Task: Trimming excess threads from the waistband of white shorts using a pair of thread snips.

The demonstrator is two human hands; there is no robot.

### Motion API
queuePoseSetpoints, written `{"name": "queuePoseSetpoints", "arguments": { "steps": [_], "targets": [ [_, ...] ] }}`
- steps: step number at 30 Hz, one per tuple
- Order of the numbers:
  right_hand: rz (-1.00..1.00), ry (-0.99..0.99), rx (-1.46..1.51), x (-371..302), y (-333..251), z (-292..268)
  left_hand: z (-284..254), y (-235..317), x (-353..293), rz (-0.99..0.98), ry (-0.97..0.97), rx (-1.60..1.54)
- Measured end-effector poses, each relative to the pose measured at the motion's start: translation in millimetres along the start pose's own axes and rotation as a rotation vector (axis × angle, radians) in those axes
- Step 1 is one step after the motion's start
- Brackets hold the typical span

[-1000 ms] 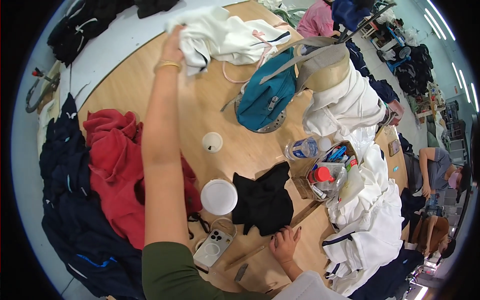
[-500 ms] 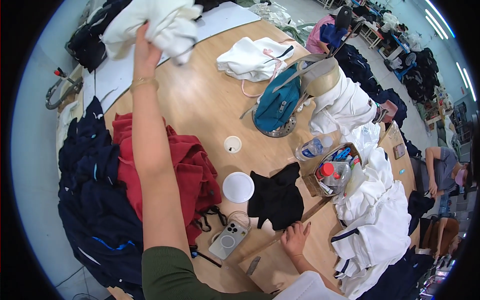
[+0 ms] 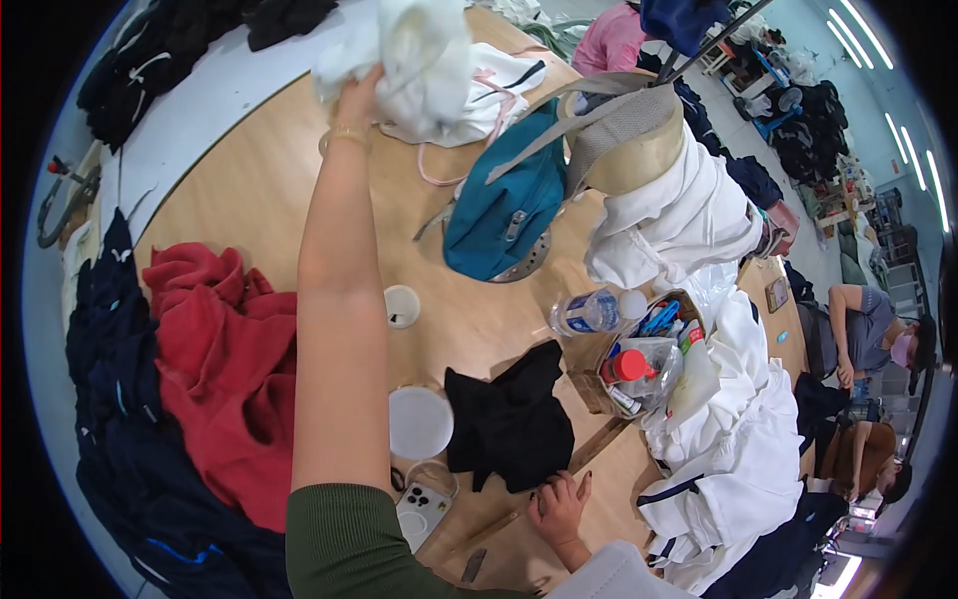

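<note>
My left hand (image 3: 356, 98) is stretched far across the table, closed on a bunched white garment (image 3: 424, 55) that it holds up, blurred by motion. Beneath and just beyond it lies another white garment (image 3: 507, 75) with a pink cord, partly hidden. My right hand (image 3: 561, 507) rests low on the table at the near edge of a black cloth piece (image 3: 514, 419), fingers loosely spread and holding nothing. A white round lid (image 3: 420, 423) lies beside the black piece, and a phone (image 3: 422, 514) is partly covered by my left forearm.
Red cloth (image 3: 220, 369) and navy garments (image 3: 110, 419) are heaped at the left. A teal bag (image 3: 509, 200), a plastic bottle (image 3: 589, 312) and a box of supplies (image 3: 599, 394) stand right of centre. White garments (image 3: 728, 429) pile at the right; other people work beyond.
My left hand has swung right with the white garment, from the white board toward the garment with the pink cord. My view has shifted; my right hand stays by the black cloth.
</note>
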State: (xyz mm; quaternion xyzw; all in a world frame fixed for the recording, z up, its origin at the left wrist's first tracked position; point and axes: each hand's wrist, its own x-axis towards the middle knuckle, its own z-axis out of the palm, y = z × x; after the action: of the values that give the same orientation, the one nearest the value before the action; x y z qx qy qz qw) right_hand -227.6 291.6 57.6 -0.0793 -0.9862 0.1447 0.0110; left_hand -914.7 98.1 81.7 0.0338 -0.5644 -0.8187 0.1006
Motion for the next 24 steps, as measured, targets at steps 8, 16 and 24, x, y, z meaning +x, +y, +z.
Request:
{"name": "queuePoseSetpoints", "arguments": {
  "steps": [8, 16, 24],
  "targets": [
    [0.025, -0.078, -0.029, 1.2, -0.8, -2.6, -0.6, -61.7, -15.4, -0.161, 0.058, 0.069],
    [0.007, -0.029, -0.009, 6.0, 3.6, -4.3, -10.1, 84.5, -17.7, 0.048, 0.132, -0.269],
    [-0.028, 0.066, 0.001, 4.8, -2.9, -3.0, -47.9, 359.7, -111.9, 0.658, 0.141, 0.282]
  ]
}}
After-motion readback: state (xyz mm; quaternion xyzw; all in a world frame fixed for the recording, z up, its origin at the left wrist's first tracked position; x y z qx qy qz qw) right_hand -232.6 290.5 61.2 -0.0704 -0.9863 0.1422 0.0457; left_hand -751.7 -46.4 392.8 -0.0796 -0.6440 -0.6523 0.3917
